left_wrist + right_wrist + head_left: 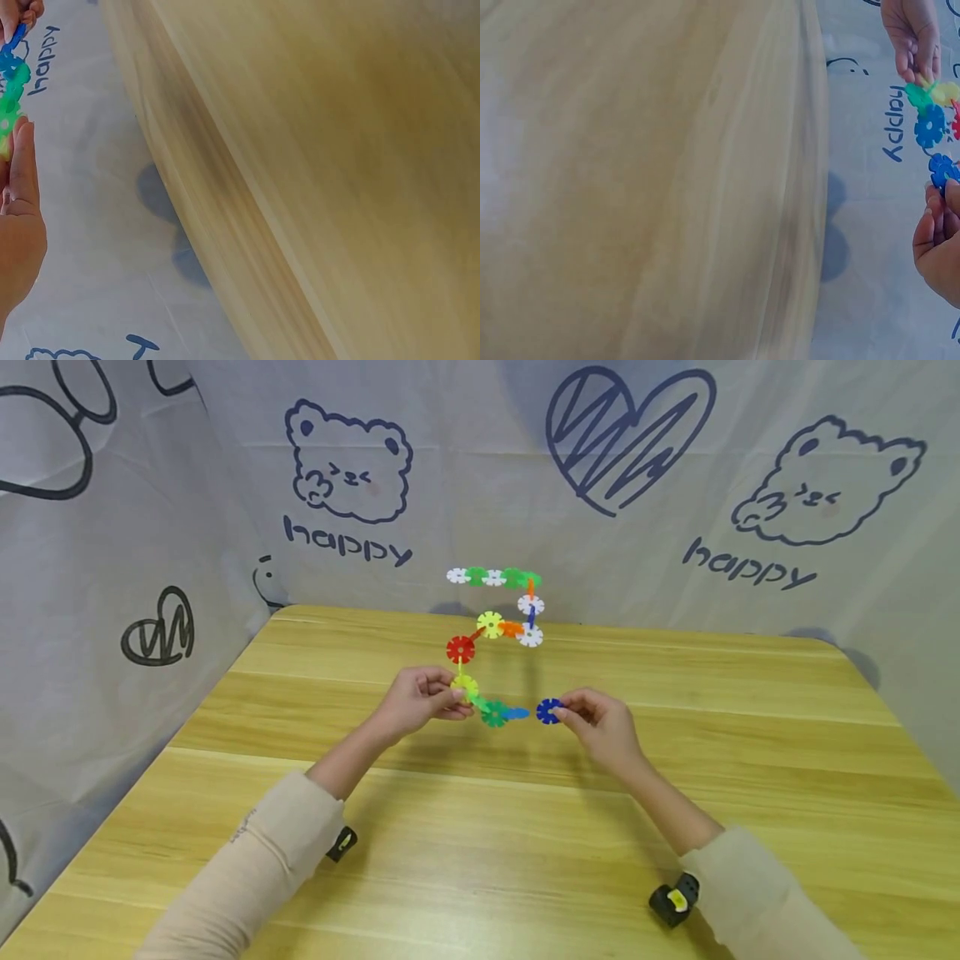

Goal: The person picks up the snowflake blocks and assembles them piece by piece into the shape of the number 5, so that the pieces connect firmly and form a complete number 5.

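Observation:
My left hand (420,703) pinches a yellow snowflake disc (466,685) in a chain of slotted plastic discs held above the table. From there the chain runs through a green disc (494,714) to a lighter blue disc (517,713) at its near end. Upward it passes a red disc (461,650), another yellow one (491,625), orange and white pieces, then a top row of green and white. Between thumb and fingers, my right hand (606,731) pinches a dark blue disc (550,711). In the head view a small gap separates it from the lighter blue disc.
The wooden table (480,860) spreads beneath both hands. Behind it hangs a pale cloth (480,485) with drawn bears, hearts and lettering. A black wrist device (675,900) shows by the right sleeve, and another (342,843) by the left sleeve.

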A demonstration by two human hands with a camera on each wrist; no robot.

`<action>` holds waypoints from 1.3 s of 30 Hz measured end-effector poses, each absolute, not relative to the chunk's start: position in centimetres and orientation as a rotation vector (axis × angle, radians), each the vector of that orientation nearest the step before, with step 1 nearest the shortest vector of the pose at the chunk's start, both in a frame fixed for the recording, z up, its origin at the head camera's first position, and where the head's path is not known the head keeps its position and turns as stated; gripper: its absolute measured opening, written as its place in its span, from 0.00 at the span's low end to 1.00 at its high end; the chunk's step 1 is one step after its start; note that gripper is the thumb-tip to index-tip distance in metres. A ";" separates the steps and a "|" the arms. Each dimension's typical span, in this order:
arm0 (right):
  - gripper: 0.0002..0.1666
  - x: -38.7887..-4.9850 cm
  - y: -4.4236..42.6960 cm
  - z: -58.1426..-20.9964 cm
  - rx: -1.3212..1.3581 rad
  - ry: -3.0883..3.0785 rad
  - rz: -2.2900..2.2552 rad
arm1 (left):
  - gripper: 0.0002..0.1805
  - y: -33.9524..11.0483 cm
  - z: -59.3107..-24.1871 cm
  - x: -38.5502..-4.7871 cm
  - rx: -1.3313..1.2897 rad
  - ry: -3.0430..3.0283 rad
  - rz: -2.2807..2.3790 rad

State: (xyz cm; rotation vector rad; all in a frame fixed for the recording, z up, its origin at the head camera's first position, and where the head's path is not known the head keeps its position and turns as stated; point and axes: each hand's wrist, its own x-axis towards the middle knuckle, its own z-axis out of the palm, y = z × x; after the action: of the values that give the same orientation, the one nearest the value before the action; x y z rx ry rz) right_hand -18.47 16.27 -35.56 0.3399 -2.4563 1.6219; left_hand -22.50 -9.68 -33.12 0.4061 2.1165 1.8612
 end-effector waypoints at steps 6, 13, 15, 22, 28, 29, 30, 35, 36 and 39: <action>0.08 -17.9 16.0 -35.6 0.364 -2.468 1.620 | 0.10 -9.4 -32.9 -22.1 0.418 2.096 1.864; 0.07 -17.6 15.9 -35.7 0.356 -2.436 1.662 | 0.10 -9.2 -33.0 -21.9 0.440 2.090 1.847; 0.07 -17.5 15.9 -35.7 0.356 -2.425 1.676 | 0.10 -9.1 -33.1 -21.8 0.445 2.084 1.850; 0.07 -17.1 16.0 -35.8 0.373 -2.390 1.700 | 0.10 -9.0 -33.2 -21.8 0.468 2.081 1.859; 0.07 -16.7 16.0 -35.5 0.402 -2.366 1.695 | 0.10 -9.0 -33.3 -21.8 0.479 2.074 1.869; 0.07 -16.7 16.0 -35.5 0.405 -2.364 1.695 | 0.10 -9.0 -33.3 -21.8 0.478 2.072 1.872; 0.07 -16.6 16.0 -35.4 0.407 -2.364 1.692 | 0.10 -9.0 -33.3 -21.9 0.477 2.070 1.874; 0.07 -16.6 15.9 -35.2 0.396 -2.378 1.682 | 0.09 -9.0 -33.4 -21.9 0.477 2.058 1.883; 0.07 -16.6 15.9 -35.2 0.394 -2.381 1.683 | 0.09 -8.9 -33.4 -21.8 0.476 2.055 1.885; 0.07 -16.5 16.0 -35.2 0.382 -2.387 1.712 | 0.09 -8.9 -33.4 -21.7 0.480 2.051 1.884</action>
State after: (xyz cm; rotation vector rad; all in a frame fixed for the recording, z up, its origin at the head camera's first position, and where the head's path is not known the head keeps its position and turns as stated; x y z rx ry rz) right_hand -16.52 15.99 -35.15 0.3821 -2.3873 1.7122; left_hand -21.74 -8.93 -33.36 0.4801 2.0506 1.8839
